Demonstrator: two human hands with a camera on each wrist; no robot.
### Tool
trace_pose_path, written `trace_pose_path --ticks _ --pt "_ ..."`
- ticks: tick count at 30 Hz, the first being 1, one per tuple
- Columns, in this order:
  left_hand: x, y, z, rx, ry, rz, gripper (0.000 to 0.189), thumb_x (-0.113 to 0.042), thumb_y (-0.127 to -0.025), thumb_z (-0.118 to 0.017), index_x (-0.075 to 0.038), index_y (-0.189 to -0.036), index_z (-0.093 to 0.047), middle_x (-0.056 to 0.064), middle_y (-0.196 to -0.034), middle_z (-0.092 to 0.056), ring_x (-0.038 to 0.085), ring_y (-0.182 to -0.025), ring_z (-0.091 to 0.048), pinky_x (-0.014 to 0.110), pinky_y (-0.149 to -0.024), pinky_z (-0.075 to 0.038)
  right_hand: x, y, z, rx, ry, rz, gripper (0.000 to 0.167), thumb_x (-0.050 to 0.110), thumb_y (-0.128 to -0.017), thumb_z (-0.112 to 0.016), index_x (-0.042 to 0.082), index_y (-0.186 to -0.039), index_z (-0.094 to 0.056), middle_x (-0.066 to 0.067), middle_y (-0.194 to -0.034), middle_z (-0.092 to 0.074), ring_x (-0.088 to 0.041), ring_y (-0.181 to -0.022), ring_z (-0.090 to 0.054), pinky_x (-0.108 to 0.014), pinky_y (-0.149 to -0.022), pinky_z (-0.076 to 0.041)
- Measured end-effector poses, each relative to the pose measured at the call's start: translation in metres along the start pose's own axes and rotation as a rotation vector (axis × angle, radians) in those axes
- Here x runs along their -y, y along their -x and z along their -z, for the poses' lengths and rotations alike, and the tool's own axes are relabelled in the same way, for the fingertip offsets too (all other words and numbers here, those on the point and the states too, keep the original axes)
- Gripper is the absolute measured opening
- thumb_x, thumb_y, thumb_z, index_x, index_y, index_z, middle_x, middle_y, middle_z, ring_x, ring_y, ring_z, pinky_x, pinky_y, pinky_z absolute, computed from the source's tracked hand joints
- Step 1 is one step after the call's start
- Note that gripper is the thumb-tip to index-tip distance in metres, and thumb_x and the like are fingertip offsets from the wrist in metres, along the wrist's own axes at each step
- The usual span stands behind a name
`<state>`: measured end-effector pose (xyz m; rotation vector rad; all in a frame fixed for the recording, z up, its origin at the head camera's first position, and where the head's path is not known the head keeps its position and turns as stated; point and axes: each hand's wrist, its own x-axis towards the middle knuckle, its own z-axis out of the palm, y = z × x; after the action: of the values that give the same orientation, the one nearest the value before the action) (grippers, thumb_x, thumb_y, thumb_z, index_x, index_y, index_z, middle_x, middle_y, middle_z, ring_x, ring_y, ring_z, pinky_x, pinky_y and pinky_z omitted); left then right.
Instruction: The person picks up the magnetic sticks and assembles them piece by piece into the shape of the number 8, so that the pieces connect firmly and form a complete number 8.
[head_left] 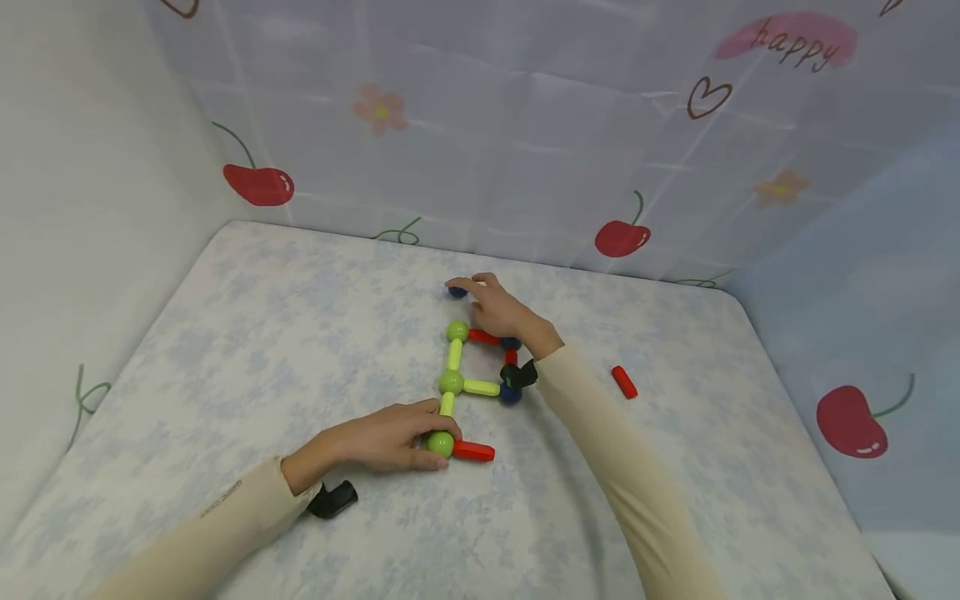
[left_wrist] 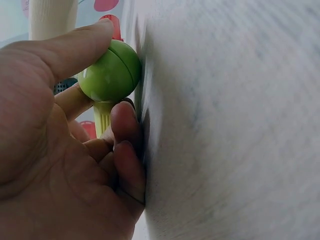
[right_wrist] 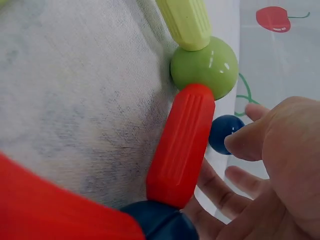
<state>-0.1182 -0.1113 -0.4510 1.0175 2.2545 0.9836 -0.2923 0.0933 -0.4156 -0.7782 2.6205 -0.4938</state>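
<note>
Near the front of a ball-and-stick frame, my left hand grips a green ball, thumb on one side and fingers curled on the other. A red stick juts right from that ball, and a yellow-green stick leads back to the middle green ball. My right hand reaches over the frame's far side to a loose dark blue ball. Its index finger lies extended over the ball, and the thumb overlaps the ball in the right wrist view; the other fingers are spread.
Beyond the middle ball, sticks and balls form a square, with a far green ball, a red stick and a blue ball. A loose red stick lies right of my right forearm. A printed curtain stands behind the table.
</note>
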Motion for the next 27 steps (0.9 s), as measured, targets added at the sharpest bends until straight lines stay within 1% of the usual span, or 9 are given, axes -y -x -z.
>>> trace_pose_path --ticks 2,6,10,12,15,19,22,25,27 --pt "-0.002 -0.002 0.001 0.000 -0.004 -0.002 0.023 -0.035 -0.095 -0.069 -0.028 -0.117 -0.065 -0.006 -0.098 -0.046 0.005 -0.074 -0.045 0.021 -0.067 -0.040 -0.002 -0.002 0.002 0.013 0.007 -0.004 0.057 0.004 -0.105 -0.032 0.028 -0.157 -0.031 -0.021 -0.161 -0.020 -0.031 -0.149 -0.027 -0.050 -0.112 -0.037" --pt "-0.004 -0.003 0.000 0.003 0.000 -0.006 0.024 -0.034 -0.095 -0.069 -0.027 -0.118 -0.065 -0.006 -0.098 -0.046 0.005 -0.074 -0.046 0.020 -0.067 -0.041 -0.002 -0.005 0.006 0.050 0.006 0.003 0.055 0.002 -0.104 -0.031 0.023 -0.155 -0.036 -0.018 -0.159 -0.027 -0.030 -0.148 -0.027 -0.049 -0.114 -0.034" --pt "-0.004 -0.004 0.000 0.000 -0.003 -0.014 0.025 -0.036 -0.096 -0.069 -0.027 -0.119 -0.065 -0.006 -0.098 -0.045 0.004 -0.074 -0.045 0.020 -0.067 -0.040 -0.002 -0.005 0.009 0.061 0.018 0.004 0.048 0.005 -0.106 -0.033 0.021 -0.150 -0.045 -0.014 -0.153 -0.038 -0.029 -0.141 -0.037 -0.046 -0.111 -0.037" --pt "-0.005 -0.004 0.000 -0.001 -0.006 -0.014 0.025 -0.036 -0.095 -0.069 -0.027 -0.119 -0.065 -0.006 -0.097 -0.045 0.005 -0.074 -0.045 0.020 -0.067 -0.040 -0.003 -0.003 0.010 0.051 0.021 0.012 0.045 0.005 -0.105 -0.036 0.019 -0.146 -0.049 -0.012 -0.148 -0.045 -0.028 -0.134 -0.043 -0.045 -0.107 -0.039" --pt "-0.006 -0.003 0.002 0.000 -0.006 -0.009 0.025 -0.036 -0.095 -0.069 -0.027 -0.118 -0.065 -0.006 -0.097 -0.045 0.005 -0.074 -0.045 0.021 -0.067 -0.040 -0.006 0.000 0.013 0.034 0.028 0.036 0.038 0.006 -0.105 -0.043 0.016 -0.139 -0.055 -0.012 -0.137 -0.054 -0.028 -0.118 -0.049 -0.044 -0.100 -0.041" --pt "-0.005 -0.003 0.002 0.004 -0.003 0.007 0.025 -0.035 -0.095 -0.069 -0.027 -0.118 -0.065 -0.006 -0.097 -0.045 0.005 -0.074 -0.045 0.021 -0.067 -0.040 -0.012 0.004 0.015 0.026 0.021 0.070 0.029 0.007 -0.104 -0.048 0.013 -0.131 -0.059 -0.013 -0.123 -0.058 -0.026 -0.099 -0.046 -0.041 -0.090 -0.039" --pt "-0.004 -0.002 0.002 0.004 0.002 0.016 0.025 -0.036 -0.095 -0.069 -0.027 -0.118 -0.065 -0.006 -0.097 -0.045 0.005 -0.074 -0.045 0.021 -0.067 -0.040 -0.018 0.007 0.016 -0.008 0.000 0.114 0.024 0.008 -0.105 -0.048 0.011 -0.126 -0.060 -0.012 -0.111 -0.060 -0.025 -0.088 -0.045 -0.038 -0.084 -0.039" --pt "-0.004 -0.002 0.001 0.003 0.009 0.023 0.026 -0.036 -0.095 -0.069 -0.027 -0.119 -0.065 -0.006 -0.096 -0.045 0.005 -0.074 -0.045 0.021 -0.066 -0.041 -0.024 0.014 0.018 -0.055 -0.056 0.137 0.022 0.012 -0.107 -0.047 0.008 -0.124 -0.059 -0.012 -0.107 -0.058 -0.025 -0.083 -0.046 -0.036 -0.079 -0.040" --pt "-0.003 -0.001 0.001 0.003 0.014 0.025 0.026 -0.036 -0.095 -0.069 -0.026 -0.119 -0.065 -0.005 -0.096 -0.045 0.005 -0.074 -0.045 0.021 -0.066 -0.041 -0.025 0.020 0.020 -0.084 -0.102 0.149 0.022 0.014 -0.107 -0.046 0.007 -0.125 -0.057 -0.013 -0.111 -0.057 -0.025 -0.085 -0.048 -0.036 -0.078 -0.042"
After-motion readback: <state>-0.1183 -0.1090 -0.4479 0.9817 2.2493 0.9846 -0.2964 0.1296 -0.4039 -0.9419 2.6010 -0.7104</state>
